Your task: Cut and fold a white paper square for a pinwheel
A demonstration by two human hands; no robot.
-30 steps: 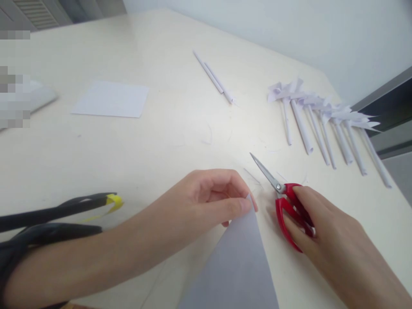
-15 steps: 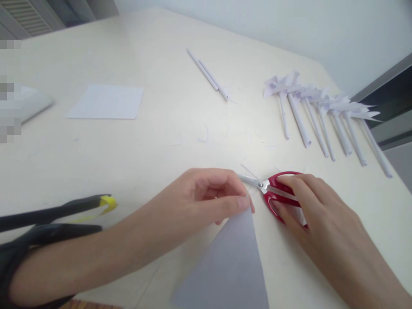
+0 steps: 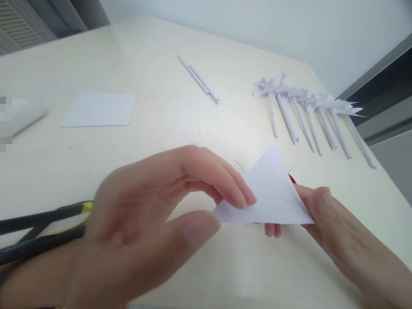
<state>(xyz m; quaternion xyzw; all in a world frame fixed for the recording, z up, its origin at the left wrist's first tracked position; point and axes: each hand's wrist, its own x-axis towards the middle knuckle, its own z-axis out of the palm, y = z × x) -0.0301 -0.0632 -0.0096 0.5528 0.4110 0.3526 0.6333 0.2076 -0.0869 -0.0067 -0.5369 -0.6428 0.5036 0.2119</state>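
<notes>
A folded white paper triangle [image 3: 270, 193] is held up in front of me, its point toward the far side. My right hand [image 3: 334, 223] grips its right corner, thumb at the edge and several fingertips showing underneath. My left hand [image 3: 161, 206] is curved over the left corner, index and middle fingertips touching the top face while the thumb stands apart, a little blurred. Scissors lie behind the paper; only a bit of their red handle [image 3: 292, 178] shows, and the blades are hidden.
Several paper pinwheels [image 3: 309, 101] on rolled sticks lie in a row at the right. Two rolled paper sticks [image 3: 199, 81] rest farther back. White paper sheets [image 3: 99, 109] lie at the left. Thin paper scraps [image 3: 240, 165] dot the white table [image 3: 154, 56]. Black-and-yellow straps [image 3: 48, 219] hang by my left arm.
My right hand has let go of the scissors and taken the paper triangle's right corner. The triangle is now raised and turned, point away. My left hand has released its pinch and spread.
</notes>
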